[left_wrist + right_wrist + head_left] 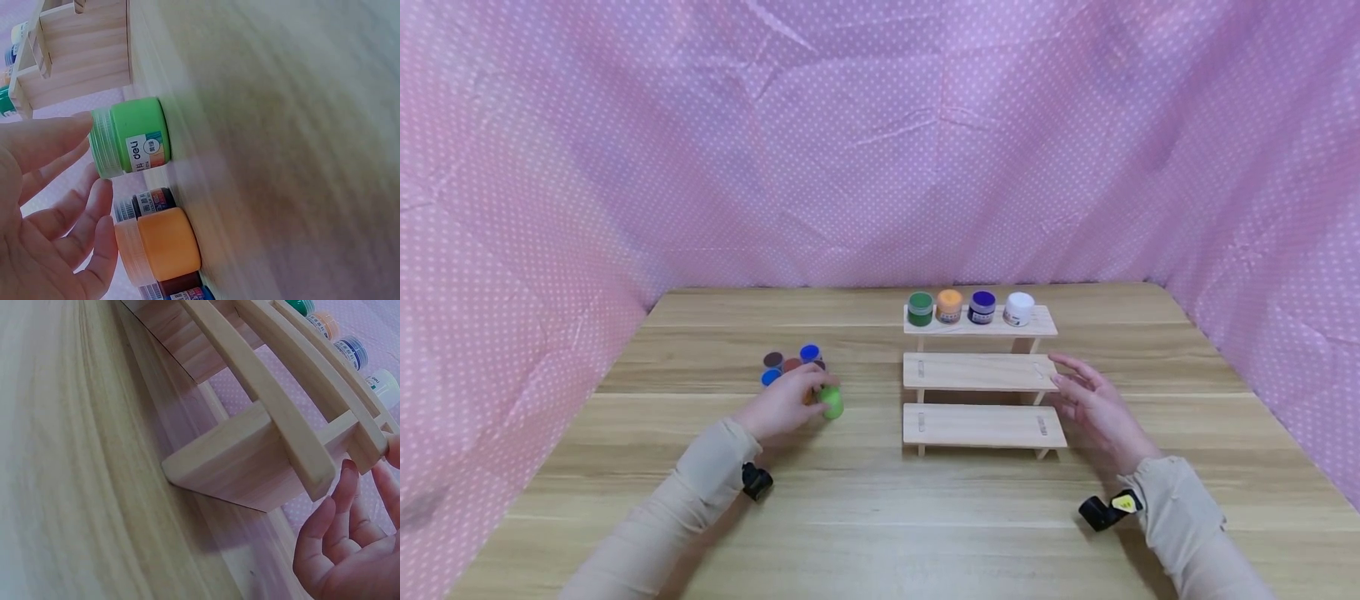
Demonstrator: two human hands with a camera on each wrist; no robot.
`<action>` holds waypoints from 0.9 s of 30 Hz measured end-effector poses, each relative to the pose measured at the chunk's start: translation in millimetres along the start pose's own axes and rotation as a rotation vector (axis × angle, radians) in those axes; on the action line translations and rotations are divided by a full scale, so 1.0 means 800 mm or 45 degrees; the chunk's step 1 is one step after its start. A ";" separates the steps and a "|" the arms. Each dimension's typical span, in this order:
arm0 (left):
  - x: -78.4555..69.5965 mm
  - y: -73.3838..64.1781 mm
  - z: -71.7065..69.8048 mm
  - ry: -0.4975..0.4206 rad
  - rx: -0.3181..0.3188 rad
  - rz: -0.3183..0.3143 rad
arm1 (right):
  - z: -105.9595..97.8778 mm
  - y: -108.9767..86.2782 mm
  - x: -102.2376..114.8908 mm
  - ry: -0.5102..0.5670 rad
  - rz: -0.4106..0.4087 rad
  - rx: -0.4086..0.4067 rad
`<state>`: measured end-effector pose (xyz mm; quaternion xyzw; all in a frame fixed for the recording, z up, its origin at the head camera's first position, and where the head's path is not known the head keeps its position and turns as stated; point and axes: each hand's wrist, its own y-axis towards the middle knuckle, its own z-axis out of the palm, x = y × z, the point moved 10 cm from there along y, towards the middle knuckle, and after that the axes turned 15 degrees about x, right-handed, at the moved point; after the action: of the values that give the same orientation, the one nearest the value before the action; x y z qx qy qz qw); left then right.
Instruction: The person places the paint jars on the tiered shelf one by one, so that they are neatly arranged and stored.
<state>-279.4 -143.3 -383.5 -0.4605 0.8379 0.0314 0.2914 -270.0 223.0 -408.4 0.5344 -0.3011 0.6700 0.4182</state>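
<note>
My left hand (790,398) pinches a light green paint jar (140,134) by its clear lid, thumb on one side and fingertips on the other. The jar is upright, its base close to the tabletop. Beside it, an orange paint jar (169,244) stands near my left fingertips. At the right end of a three-step wooden stand (977,371), my right hand (1093,408) has its thumb and fingertips right at the end of the middle shelf, fingers loosely bent. Four-fingered detail shows in the right wrist view, below the shelf end (369,453).
Along the top shelf stand green (920,309), orange (949,307), dark purple (982,307) and white (1018,309) paint jars. Several more jars cluster by my left hand, including a blue one (810,353) and a brown one (773,360). A pink dotted cloth (880,167) hangs behind the table.
</note>
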 end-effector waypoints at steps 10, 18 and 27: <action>-0.007 -0.004 0.002 0.004 0.010 0.002 | -0.003 -0.003 -0.003 -0.034 0.034 -0.033; -0.007 -0.001 0.005 -0.024 0.038 -0.009 | -0.001 -0.001 -0.001 -0.034 0.043 -0.038; -0.008 0.002 0.012 -0.079 0.072 -0.034 | -0.001 0.000 -0.001 -0.035 0.082 -0.041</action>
<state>-273.1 -134.4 -388.3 -0.4619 0.8228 0.0180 0.3306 -270.2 223.7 -409.4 0.5268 -0.3347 0.6708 0.4006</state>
